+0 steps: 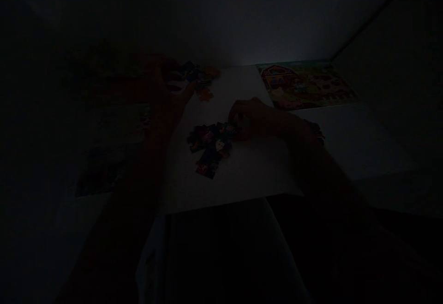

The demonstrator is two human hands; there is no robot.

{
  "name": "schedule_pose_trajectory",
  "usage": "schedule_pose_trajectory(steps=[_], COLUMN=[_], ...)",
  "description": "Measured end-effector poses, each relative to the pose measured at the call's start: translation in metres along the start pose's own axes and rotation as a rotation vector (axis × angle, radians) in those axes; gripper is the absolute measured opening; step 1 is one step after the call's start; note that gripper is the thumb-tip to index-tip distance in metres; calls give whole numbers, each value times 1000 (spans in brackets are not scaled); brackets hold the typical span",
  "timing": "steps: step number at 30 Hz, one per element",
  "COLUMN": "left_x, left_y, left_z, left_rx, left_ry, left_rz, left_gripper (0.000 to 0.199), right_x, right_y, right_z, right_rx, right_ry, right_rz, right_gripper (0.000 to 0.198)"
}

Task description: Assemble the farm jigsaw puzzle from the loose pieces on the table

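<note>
The scene is very dark. A partly joined cluster of jigsaw puzzle pieces (207, 140) lies on a white sheet (228, 184), with a small pale face printed on one piece. My right hand (254, 117) has its fingers curled down in a pinch on a puzzle piece at the cluster's right end; the fingertips are dim. Farther back on the left, my left hand (169, 98) is spread, thumb apart from the fingers, beside a heap of loose puzzle pieces (194, 73). An orange puzzle piece (205, 94) lies just right of that thumb.
A farm picture (304, 85) with a red barn lies at the back right. Some dark pieces (314, 131) show behind my right forearm. Another printed picture (107, 165) lies at the left, partly behind my left arm. A pale wall (249, 22) rises behind the sheet.
</note>
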State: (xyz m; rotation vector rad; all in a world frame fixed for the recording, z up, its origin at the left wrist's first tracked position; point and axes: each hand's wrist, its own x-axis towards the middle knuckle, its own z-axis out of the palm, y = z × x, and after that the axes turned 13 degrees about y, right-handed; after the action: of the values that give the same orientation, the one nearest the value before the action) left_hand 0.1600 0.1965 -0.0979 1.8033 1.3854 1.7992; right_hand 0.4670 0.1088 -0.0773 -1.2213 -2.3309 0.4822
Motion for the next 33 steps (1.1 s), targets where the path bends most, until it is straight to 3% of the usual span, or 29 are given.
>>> schedule_pose_trajectory(steps=[7, 10, 17, 22, 26, 30, 33], left_x=[2, 1, -4, -4, -5, -5, -4], left_y=[-2, -3, -3, 0, 2, 3, 2], left_z=[-1, 0, 4, 4, 5, 5, 4], left_rx=[69, 71, 143, 137, 156, 167, 157], left_ry=[-17, -29, -31, -21, -32, -39, -46], left_rz=[-24, -43, -10, 12, 0, -32, -38], left_gripper=[66, 67, 51, 51, 54, 58, 62], right_x=[6, 10, 20, 21, 23, 26, 26], right_y=[26, 28, -23, -30, -32, -40, -40], right_z=[-2, 6, 47, 56, 57, 61, 55], right_rx=[-74, -118, 20, 37, 24, 17, 16], right_ry=[228, 257, 167, 107, 127, 98, 155], right_rz=[111, 77, -79, -73, -78, -123, -128], right_gripper=[54, 55, 71, 63, 81, 60, 56])
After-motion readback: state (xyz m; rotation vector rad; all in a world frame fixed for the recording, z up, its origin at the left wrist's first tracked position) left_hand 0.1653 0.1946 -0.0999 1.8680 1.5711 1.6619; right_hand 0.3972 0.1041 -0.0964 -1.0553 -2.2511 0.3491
